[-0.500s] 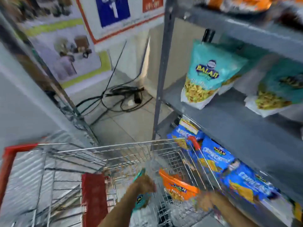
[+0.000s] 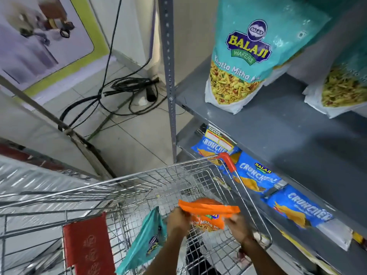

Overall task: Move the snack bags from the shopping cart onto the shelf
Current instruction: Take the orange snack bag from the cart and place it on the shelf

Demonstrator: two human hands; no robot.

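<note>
Both hands are down in the shopping cart (image 2: 198,175) on the orange snack bag (image 2: 208,213). The left hand (image 2: 177,220) has its fingers closed on the bag's left edge; the right hand (image 2: 237,225) pinches the right side, below the crimped top seal. The bag hangs between them above the wire floor, inside the basket. Tucked against the left wrist is a teal snack bag (image 2: 145,241), slanting down into the cart; whether the left hand also holds it, I cannot tell.

The job now looks like the lift out. The thing to do well: bring the orange bag straight up and over the cart's right rim, past the red corner guard (image 2: 227,160), before swinging right. Puffed, crackly film like this probably crushes easily, so a light hold by the edges should serve better than a squeeze across the middle.

The grey shelf (image 2: 278,135) has bare space in front of the standing teal Balaji bag (image 2: 250,56), and that open stretch seems the natural landing spot. Blue Crunchex bags (image 2: 256,175) lie along the lower shelf beside the cart.
</note>
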